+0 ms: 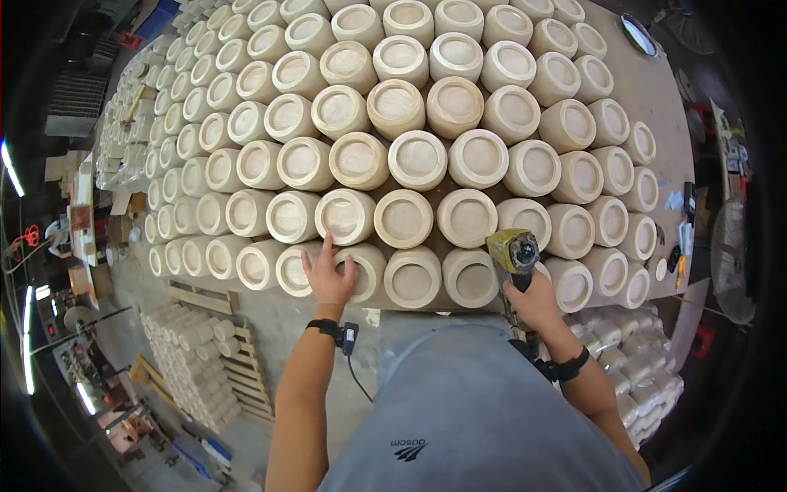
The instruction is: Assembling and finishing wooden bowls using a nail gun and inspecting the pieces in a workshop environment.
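Pale wooden round pots (403, 219) with recessed circular ends stand in close rows on a large table. My left hand (330, 279) is open, its fingers spread over a front-row wooden pot (370, 275); the index finger points toward the pot behind. My right hand (537, 301) is closed around the grip of a yellow-and-black power tool (514, 250), whose exact kind I cannot make out. The tool is upright above the front row, beside another wooden pot (470, 279). Its lower end is hidden, so contact with a pot cannot be told.
Below the table's left side, more pots (197, 353) are piled on a wooden pallet (247, 373). Plastic-wrapped pots (631, 361) are stacked at the lower right. A round mirror-like dish (639, 35) lies at the table's far right, and small tools (675, 258) lie near its right edge.
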A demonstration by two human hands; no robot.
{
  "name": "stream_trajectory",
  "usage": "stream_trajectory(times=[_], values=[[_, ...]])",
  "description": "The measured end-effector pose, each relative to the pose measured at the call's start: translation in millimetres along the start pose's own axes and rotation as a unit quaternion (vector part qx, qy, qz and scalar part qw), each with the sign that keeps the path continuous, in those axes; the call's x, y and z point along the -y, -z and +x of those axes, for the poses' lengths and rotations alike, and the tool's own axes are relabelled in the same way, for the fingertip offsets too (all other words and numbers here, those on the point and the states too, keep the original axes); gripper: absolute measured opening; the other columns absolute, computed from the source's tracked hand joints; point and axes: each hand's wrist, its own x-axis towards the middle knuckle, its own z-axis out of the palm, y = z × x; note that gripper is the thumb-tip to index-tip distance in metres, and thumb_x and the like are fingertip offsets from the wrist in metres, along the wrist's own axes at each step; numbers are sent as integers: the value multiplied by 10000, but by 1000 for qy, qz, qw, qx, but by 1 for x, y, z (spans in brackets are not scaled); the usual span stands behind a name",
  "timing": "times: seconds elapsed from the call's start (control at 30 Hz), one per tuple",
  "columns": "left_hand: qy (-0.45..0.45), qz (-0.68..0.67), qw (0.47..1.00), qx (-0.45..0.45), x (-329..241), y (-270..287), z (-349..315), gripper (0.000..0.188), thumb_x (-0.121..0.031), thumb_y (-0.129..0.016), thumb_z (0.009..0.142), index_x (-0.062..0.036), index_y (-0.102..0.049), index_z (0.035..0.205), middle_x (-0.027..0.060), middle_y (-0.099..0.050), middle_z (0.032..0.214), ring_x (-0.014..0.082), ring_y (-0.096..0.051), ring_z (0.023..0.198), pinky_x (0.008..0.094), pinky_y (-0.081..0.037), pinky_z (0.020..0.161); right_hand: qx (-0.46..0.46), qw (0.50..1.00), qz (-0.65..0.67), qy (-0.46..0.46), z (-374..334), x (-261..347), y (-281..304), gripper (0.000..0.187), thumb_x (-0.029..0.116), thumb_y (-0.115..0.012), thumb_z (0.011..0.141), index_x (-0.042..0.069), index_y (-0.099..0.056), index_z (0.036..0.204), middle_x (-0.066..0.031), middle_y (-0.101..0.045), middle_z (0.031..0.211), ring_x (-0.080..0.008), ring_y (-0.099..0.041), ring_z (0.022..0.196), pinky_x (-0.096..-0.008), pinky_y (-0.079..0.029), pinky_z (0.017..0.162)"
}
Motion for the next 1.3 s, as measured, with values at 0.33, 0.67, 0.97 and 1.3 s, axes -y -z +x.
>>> stream_trajectory(times=[0.33, 0.67, 0.97, 1.3], values=[[-15, 1, 1000, 10, 1, -5, -2, 645, -264, -646, 892, -48, -477, 1476, 96, -702, 977, 278, -656, 991, 563, -176, 1222, -42, 997, -39, 45, 7, -12, -11, 459, 238, -700, 831, -80, -638, 1156, -176, -685, 703, -257, -674, 559, -395, -540, 595], [-110, -80, 990, -34, 21, 32, -99, 552, -91, -687, 852, -14, -538, 1378, 180, -587, 1270, 400, -495, 1255, 538, -345, 1117, -35, 998, -32, 30, -9, 17, -17, 403, 181, -689, 817, -85, -638, 1115, -111, -658, 666, -186, -636, 521, -347, -513, 528], [82, -86, 985, 121, 110, 27, -265, 385, -127, -673, 861, -67, -659, 1241, 174, -639, 1155, 397, -553, 1170, 473, -442, 1013, 92, 990, -99, 40, -43, 47, -41, 452, 190, -685, 809, -89, -634, 1161, -83, -651, 648, -157, -627, 524, -318, -509, 525], [387, -172, 864, 273, 145, -10, -321, 342, -327, -589, 964, -75, -685, 1174, 185, -728, 1066, 347, -698, 994, 424, -534, 875, 129, 971, -175, 98, -1, 71, -78, 460, 287, -722, 827, -52, -667, 1133, -193, -698, 790, -288, -678, 696, -403, -537, 671]])
